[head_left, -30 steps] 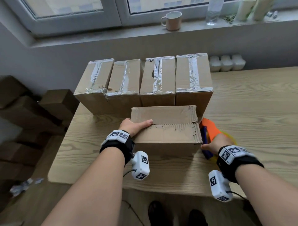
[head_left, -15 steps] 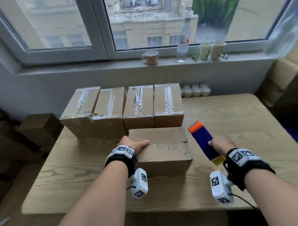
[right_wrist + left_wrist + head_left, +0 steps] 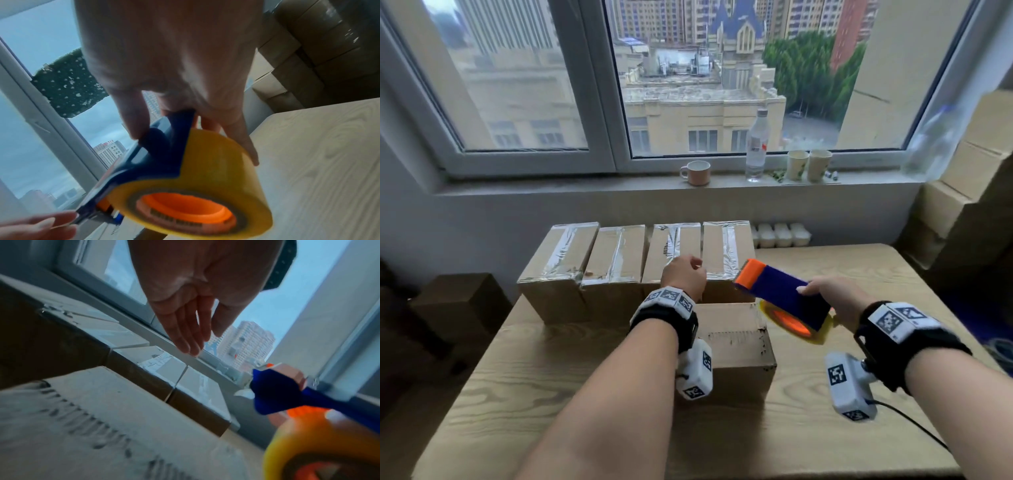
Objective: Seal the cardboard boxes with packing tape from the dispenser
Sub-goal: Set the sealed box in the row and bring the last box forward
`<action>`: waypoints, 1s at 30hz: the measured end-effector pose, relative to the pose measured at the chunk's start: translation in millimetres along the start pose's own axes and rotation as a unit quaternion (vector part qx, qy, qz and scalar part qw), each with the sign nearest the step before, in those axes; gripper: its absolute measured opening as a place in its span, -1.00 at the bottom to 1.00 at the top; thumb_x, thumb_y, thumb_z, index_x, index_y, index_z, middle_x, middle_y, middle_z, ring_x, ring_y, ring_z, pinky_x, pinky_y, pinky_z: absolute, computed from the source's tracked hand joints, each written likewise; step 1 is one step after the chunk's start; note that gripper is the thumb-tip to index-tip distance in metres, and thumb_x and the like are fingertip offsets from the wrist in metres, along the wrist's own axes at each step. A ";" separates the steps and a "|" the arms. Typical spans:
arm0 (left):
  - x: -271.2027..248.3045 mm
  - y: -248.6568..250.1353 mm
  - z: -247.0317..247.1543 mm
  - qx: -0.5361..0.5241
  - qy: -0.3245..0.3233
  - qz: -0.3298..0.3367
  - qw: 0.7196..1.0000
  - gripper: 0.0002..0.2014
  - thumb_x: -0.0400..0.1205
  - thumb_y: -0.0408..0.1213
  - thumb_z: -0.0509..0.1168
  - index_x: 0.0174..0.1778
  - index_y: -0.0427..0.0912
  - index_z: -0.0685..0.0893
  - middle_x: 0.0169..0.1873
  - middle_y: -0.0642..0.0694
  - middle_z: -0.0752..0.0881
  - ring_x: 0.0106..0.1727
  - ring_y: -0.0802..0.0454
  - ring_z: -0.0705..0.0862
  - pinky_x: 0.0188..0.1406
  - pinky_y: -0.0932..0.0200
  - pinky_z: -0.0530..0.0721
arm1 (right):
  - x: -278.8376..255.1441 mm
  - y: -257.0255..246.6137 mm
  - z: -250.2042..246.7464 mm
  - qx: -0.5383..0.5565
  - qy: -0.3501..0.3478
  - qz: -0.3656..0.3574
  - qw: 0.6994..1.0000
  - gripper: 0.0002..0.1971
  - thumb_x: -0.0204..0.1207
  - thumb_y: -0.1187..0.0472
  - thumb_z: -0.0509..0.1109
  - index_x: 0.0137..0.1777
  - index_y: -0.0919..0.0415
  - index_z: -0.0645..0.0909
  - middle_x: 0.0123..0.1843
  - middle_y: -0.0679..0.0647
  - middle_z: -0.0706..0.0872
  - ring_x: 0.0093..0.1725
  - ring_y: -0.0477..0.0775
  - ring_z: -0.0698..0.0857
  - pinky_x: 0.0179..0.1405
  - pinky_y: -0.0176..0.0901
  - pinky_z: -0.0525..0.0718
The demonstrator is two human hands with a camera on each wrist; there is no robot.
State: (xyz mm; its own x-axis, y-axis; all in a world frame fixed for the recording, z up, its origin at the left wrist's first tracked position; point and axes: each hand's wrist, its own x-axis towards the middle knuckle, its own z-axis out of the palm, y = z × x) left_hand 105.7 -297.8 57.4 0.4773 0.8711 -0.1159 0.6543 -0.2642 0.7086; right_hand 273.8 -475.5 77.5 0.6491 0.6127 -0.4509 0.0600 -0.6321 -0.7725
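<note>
The right hand (image 3: 832, 298) grips the blue-and-orange tape dispenser (image 3: 784, 301) in the air, nose pointing left toward the left hand (image 3: 685, 275), which is raised with relaxed, empty fingers, likely reaching for the tape's end. Below them, the unsealed box (image 3: 736, 346) waits on the counter (image 3: 551, 394); four taped boxes (image 3: 637, 253) line the far side.

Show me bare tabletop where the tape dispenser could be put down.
Bare table lies right of the unsealed box, out to the far-right edge, and along the near edge. The back left is crowded: four taped boxes stand in a row.
</note>
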 end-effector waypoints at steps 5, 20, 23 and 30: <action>0.7 5.0 -11.6 -0.328 -0.165 -0.182 0.912 -0.71 0.74 -0.13 0.18 -0.17 -0.26 0.60 -0.25 -0.20 0.70 -0.23 -0.06 0.69 -0.21 0.09 0.70 | -2.3 -21.3 20.1 0.026 -0.077 -0.032 0.996 -0.71 0.52 0.25 0.32 0.17 0.40 0.62 0.05 0.28 0.69 0.10 0.25 0.62 -0.01 0.03 0.45; 10.2 -45.9 -27.6 -0.399 -0.119 -0.236 0.878 -0.70 0.65 -0.44 0.25 -0.42 -0.24 0.43 -0.55 -0.13 0.51 -0.58 0.10 0.48 -0.68 0.41 0.51 | 10.7 -46.6 52.1 -0.094 -0.181 -0.135 0.970 -0.38 0.16 -0.13 0.66 0.20 0.07 0.62 0.07 0.11 0.78 0.04 0.15 0.77 0.01 -0.02 0.70; 14.8 -62.5 -30.0 -0.396 -0.098 -0.252 0.877 -0.69 0.65 -0.46 0.22 -0.42 -0.21 0.40 -0.64 -0.13 0.47 -0.66 0.12 0.44 -0.67 0.39 0.49 | 8.1 -54.4 63.9 -0.221 -0.214 -0.184 0.934 -0.01 0.01 -0.08 0.75 0.48 -0.15 0.36 0.20 -0.09 0.65 0.14 0.00 0.70 0.19 -0.04 0.69; -2.5 -90.7 -45.3 -0.323 -0.174 -0.286 0.885 -0.79 0.61 -0.16 0.32 -0.13 -0.27 0.65 -0.72 -0.02 0.56 -0.69 0.18 0.43 -0.74 0.42 0.35 | -0.3 -70.9 81.7 -0.313 -0.206 -0.272 0.886 -0.29 0.20 0.17 0.61 0.29 -0.33 0.41 0.06 -0.18 0.65 0.00 -0.13 0.68 0.02 -0.09 0.74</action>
State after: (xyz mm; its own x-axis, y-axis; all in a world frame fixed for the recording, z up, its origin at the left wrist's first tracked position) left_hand 18.6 -257.2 24.9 0.4018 0.5756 -0.7122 0.4291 0.5687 0.7018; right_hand 207.3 -392.1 95.9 0.0699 0.9475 -0.3120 0.7724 -0.2493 -0.5842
